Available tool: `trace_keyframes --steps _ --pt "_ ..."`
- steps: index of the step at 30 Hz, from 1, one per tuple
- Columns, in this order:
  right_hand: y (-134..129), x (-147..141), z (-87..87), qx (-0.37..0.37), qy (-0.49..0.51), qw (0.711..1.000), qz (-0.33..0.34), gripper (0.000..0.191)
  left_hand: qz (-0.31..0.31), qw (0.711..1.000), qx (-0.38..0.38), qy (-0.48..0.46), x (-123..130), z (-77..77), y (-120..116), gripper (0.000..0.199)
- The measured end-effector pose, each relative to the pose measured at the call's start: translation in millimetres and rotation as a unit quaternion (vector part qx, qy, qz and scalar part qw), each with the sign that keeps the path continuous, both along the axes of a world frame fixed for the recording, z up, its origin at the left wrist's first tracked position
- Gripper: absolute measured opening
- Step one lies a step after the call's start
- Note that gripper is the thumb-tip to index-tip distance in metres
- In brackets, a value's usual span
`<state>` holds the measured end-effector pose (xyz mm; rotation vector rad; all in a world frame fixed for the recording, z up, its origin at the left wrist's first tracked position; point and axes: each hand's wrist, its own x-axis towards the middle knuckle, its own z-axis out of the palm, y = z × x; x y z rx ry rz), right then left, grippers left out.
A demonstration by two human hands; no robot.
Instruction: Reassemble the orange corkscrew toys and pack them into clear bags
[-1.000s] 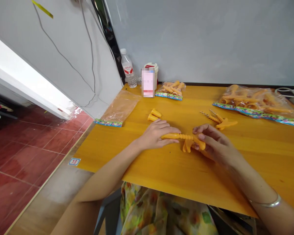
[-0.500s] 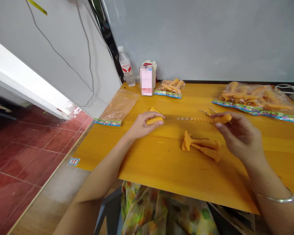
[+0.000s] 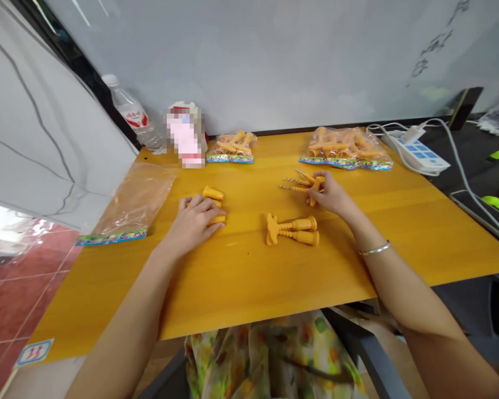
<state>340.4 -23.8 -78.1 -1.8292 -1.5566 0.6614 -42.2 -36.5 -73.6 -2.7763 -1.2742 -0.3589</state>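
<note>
My left hand is low over the table, its fingers bent over ribbed orange plastic sleeves. One sleeve shows between thumb and forefinger, another is partly hidden under the fingers, and a third sleeve lies just beyond. At the right, my right hand pinches the orange handle of a corkscrew among others lying together, their metal spiral tips pointing left. Which handle is gripped is partly hidden by the fingers. Between my hands and nearer to me, corkscrews with sleeves on their shafts lie with their handles to the left.
An open clear bag lies at the left. Along the back stand a water bottle and a blurred phone. Two filled bags, a small bag and a larger bag, lie there too, with a power strip at the right.
My right hand has set its bare corkscrew down among the others. My left hand has lowered to the sleeves on the table. The view has swung to the right.
</note>
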Motion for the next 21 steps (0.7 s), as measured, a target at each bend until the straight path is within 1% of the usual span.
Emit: trace_keyframes --steps 2,6,9,12,14,16,17,18,19,20,21 --pt "-1 4 3.0 -0.014 -0.082 0.996 -0.008 0.048 0.007 1.000 -0.005 0.011 -1 -0.2 1 0.023" --pt "-4 5 13.9 -0.041 -0.221 0.974 -0.030 0.047 0.010 0.999 -0.013 0.031 0 0.4 1 0.024" --pt "-9 0 21.3 -0.077 -0.272 0.958 -0.039 0.049 0.011 1.000 0.007 0.016 2 -0.7 0 0.027" --pt "-14 -4 26.1 -0.094 -0.318 0.942 -0.044 0.054 0.001 0.999 0.031 -0.013 4 -2.7 -1 0.029" --pt "-15 -5 28.6 -0.082 -0.344 0.933 -0.058 0.056 -0.007 0.999 0.042 -0.026 5 -3.1 -1 0.031" --pt "-16 -4 31.3 -0.043 -0.343 0.936 -0.070 0.055 -0.012 0.998 0.047 -0.042 7 -2.3 -1 0.033" --pt "-17 -4 32.6 -0.020 -0.321 0.945 -0.053 0.052 -0.016 0.997 0.049 -0.054 7 -1.6 -1 0.033" --pt "-19 -5 33.7 -0.002 -0.286 0.958 -0.008 0.048 -0.022 0.996 0.049 -0.069 8 -0.8 -2 0.033" --pt "-20 -6 34.4 0.004 -0.241 0.968 0.064 0.045 -0.029 0.995 0.050 -0.084 9 -0.2 -2 0.033" --pt "-22 -8 34.7 -0.003 -0.196 0.969 0.152 0.042 -0.037 0.993 0.051 -0.099 9 0.3 -2 0.033" --pt "-25 -12 34.5 -0.017 -0.161 0.957 0.242 0.040 -0.045 0.991 0.054 -0.112 10 0.6 -2 0.032"
